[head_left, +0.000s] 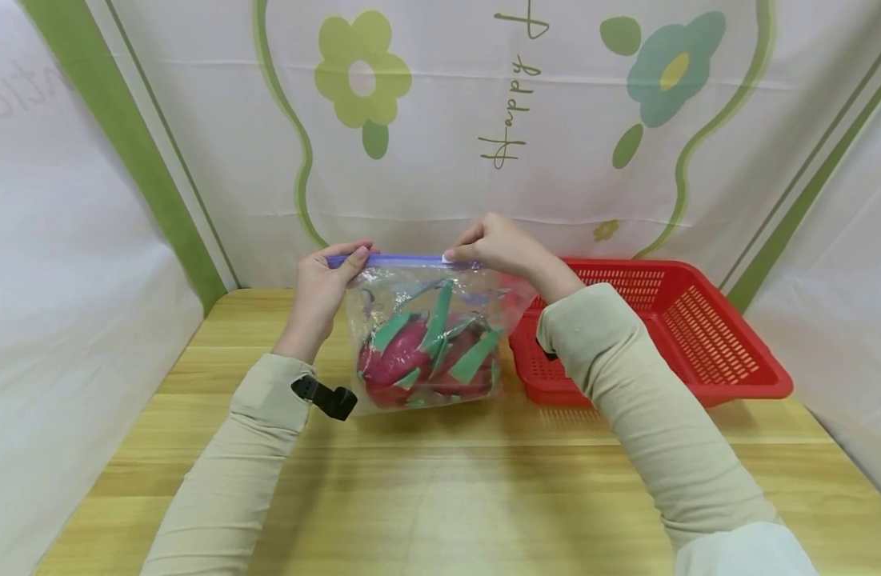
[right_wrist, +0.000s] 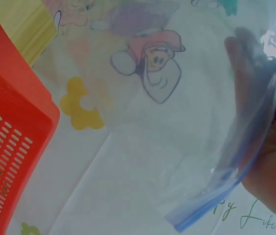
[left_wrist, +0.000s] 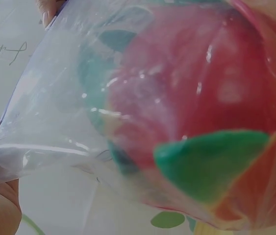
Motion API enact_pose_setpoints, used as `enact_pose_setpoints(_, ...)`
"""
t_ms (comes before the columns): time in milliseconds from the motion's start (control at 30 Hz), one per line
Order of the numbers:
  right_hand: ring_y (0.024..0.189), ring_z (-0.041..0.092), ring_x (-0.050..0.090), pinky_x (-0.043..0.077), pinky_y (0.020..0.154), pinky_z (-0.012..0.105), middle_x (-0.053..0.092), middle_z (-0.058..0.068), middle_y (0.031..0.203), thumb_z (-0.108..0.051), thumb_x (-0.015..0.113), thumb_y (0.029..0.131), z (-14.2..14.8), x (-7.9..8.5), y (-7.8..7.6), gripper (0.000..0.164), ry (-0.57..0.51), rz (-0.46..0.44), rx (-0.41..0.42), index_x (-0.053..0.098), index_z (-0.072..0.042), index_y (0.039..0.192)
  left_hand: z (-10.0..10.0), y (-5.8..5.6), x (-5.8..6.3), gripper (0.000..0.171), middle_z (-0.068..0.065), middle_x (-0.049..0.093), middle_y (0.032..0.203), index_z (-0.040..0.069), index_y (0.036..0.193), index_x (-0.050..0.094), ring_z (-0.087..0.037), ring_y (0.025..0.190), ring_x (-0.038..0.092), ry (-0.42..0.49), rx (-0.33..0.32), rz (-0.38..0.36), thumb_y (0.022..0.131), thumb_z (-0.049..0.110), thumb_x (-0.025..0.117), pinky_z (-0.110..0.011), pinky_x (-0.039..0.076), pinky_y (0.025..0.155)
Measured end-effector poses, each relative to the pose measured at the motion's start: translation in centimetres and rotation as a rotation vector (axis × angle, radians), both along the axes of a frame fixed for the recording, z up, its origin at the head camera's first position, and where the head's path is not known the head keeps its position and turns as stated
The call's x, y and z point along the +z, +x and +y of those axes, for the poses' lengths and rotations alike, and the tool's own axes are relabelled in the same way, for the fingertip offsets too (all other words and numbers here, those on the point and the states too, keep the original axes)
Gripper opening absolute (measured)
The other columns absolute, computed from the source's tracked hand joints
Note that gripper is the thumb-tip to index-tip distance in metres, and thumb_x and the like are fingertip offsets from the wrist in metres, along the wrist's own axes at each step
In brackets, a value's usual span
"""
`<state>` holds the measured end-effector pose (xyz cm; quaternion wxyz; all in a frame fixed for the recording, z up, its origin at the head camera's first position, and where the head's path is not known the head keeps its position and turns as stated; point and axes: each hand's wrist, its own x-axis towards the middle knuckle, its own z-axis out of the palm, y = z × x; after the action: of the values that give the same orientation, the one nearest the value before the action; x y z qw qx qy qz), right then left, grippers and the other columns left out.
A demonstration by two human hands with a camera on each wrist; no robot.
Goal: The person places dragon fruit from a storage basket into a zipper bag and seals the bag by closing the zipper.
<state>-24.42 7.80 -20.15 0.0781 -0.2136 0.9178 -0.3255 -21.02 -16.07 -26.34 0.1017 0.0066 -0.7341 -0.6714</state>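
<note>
A clear zip bag (head_left: 429,276) with a blue-purple zip strip is held up by its top edge over the table. Inside lie two dragon fruits, one on the left (head_left: 400,352) and one on the right (head_left: 469,364), magenta with green scales. My left hand (head_left: 321,288) pinches the bag's left top corner between thumb and fingers. At the strip's right part, my right hand (head_left: 503,246) pinches the small white slider (head_left: 449,258). One dragon fruit (left_wrist: 191,83) fills much of the left wrist view through the plastic. A cartoon print (right_wrist: 157,63) shows on the bag in the right wrist view.
A red plastic basket (head_left: 728,340) with slotted walls stands to the right, partly behind my right forearm. The wooden table (head_left: 440,496) carries everything. White cloth walls (head_left: 447,184) with printed flowers and lettering close off the back and sides.
</note>
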Motion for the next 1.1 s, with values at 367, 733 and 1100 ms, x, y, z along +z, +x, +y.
enact_pose_setpoints(367,0.114,0.026,0.059,0.047,0.095,0.041,0.068,0.015,0.119,-0.023,0.063,0.088,1.2,-0.1,-0.2,0.029,-0.009,0.005,-0.010,0.073,-0.003,0.107,-0.3,0.0,-0.2,0.042,0.028,0.067,0.077,0.001,0.121,0.063,0.001,0.089,0.063,0.016,0.025,0.008,0.090,0.028,0.064,-0.012,0.049,0.079)
enact_pose_setpoints(733,0.110,0.024,0.058,0.047,0.096,0.040,0.067,0.016,0.116,-0.024,0.063,0.088,2.3,-0.2,-0.3,0.030,-0.008,-0.028,-0.013,0.073,-0.002,0.105,-0.2,-0.1,-0.4,0.042,0.029,0.067,0.075,0.001,0.121,0.063,0.000,0.095,0.061,0.008,0.035,-0.003,0.090,0.029,0.064,-0.012,0.048,0.081)
enact_pose_setpoints(1100,0.102,0.024,0.062,0.048,0.093,0.040,0.073,0.013,0.104,-0.025,0.062,0.089,3.8,-0.4,-0.6,0.029,0.015,-0.035,-0.035,0.074,-0.003,0.103,-0.8,0.1,-0.6,0.043,0.027,0.066,0.078,0.001,0.122,0.063,0.000,0.096,0.060,-0.019,0.040,-0.003,0.091,0.031,0.062,-0.012,0.048,0.080)
